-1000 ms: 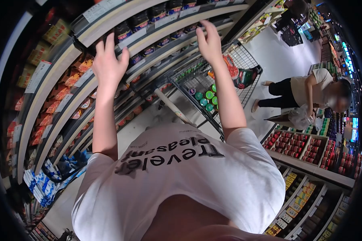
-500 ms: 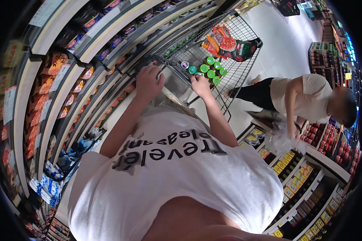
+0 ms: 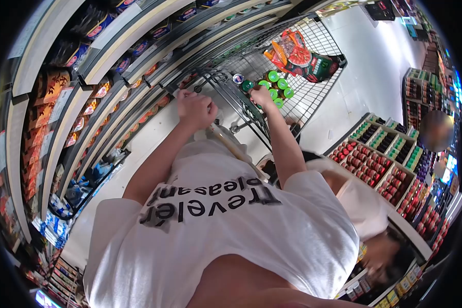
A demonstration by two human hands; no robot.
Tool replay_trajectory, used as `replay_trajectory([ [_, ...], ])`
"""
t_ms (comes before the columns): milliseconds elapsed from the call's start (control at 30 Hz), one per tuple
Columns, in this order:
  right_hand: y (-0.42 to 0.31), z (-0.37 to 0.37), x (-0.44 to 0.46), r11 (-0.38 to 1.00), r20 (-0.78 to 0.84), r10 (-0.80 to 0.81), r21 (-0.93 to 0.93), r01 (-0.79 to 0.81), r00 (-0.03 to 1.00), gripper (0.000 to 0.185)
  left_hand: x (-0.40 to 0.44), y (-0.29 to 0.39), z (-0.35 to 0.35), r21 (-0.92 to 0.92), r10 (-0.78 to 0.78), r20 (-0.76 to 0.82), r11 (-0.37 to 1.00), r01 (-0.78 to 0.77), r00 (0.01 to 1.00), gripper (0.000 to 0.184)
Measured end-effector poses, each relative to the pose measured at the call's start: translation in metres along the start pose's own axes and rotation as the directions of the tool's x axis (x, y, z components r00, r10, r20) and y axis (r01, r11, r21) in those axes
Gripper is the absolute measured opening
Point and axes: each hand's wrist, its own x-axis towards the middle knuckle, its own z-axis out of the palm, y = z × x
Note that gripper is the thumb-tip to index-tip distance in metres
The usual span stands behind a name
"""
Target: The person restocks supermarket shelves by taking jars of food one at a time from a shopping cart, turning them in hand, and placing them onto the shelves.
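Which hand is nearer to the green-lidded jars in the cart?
Right. The right hand is close beside the green-lidded jars; the left hand is farther off, to their left.

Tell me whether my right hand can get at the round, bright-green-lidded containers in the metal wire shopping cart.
Probably yes: your right hand appears close beside the containers, the cart looks open on top, and nothing visible covers most of them.

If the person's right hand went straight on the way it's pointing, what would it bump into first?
Most likely the teal-lidded jar in the shopping cart, just beyond the right hand's fingers. Depth is hard to judge here, so they may already be touching it.
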Motion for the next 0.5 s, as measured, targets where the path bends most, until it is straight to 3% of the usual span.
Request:
replay_trajectory([
  [100, 0.011, 0.007, 0.036, 0.997, -0.031, 0.057, -0.052, -0.058, 0.998, 0.03, 0.002, 0.0, -0.001, -0.018, -0.006, -0.034, 1.0, 0.005, 0.999, 0.022],
  [167, 0.049, 0.031, 0.085, 0.966, -0.179, -0.126, -0.247, 0.079, 0.976, 0.032, 0.0, -0.001, 0.001, -0.04, -0.013, -0.019, 0.999, 0.012, 1.0, 0.018],
  [233, 0.046, 0.036, 0.101, 0.952, -0.095, -0.139, -0.288, 0.106, 0.986, 0.038, 0.0, -0.001, -0.002, -0.047, -0.032, -0.012, 0.998, 0.032, 0.999, 0.017],
  [300, 0.044, 0.047, 0.127, 0.813, 0.014, -0.2, -0.555, 0.174, 0.98, 0.042, 0.001, 0.002, -0.006, -0.05, -0.055, -0.01, 0.997, 0.055, 0.998, 0.016],
  [333, 0.069, 0.065, 0.156, 0.874, -0.038, -0.272, -0.427, 0.23, 0.961, 0.042, 0.003, 0.003, -0.007, -0.076, -0.052, -0.032, 0.996, 0.049, 0.998, 0.015],
  [433, 0.042, 0.068, 0.164, 0.78, 0.137, -0.251, -0.558, 0.284, 0.958, 0.039, 0.004, 0.003, -0.01, -0.084, -0.083, -0.057, 0.993, 0.078, 0.995, 0.014],
  [500, 0.051, 0.081, 0.18, 0.803, 0.096, -0.291, -0.516, 0.298, 0.952, 0.038, 0.004, 0.002, -0.009, -0.137, -0.069, -0.05, 0.989, 0.062, 0.996, 0.012],
])
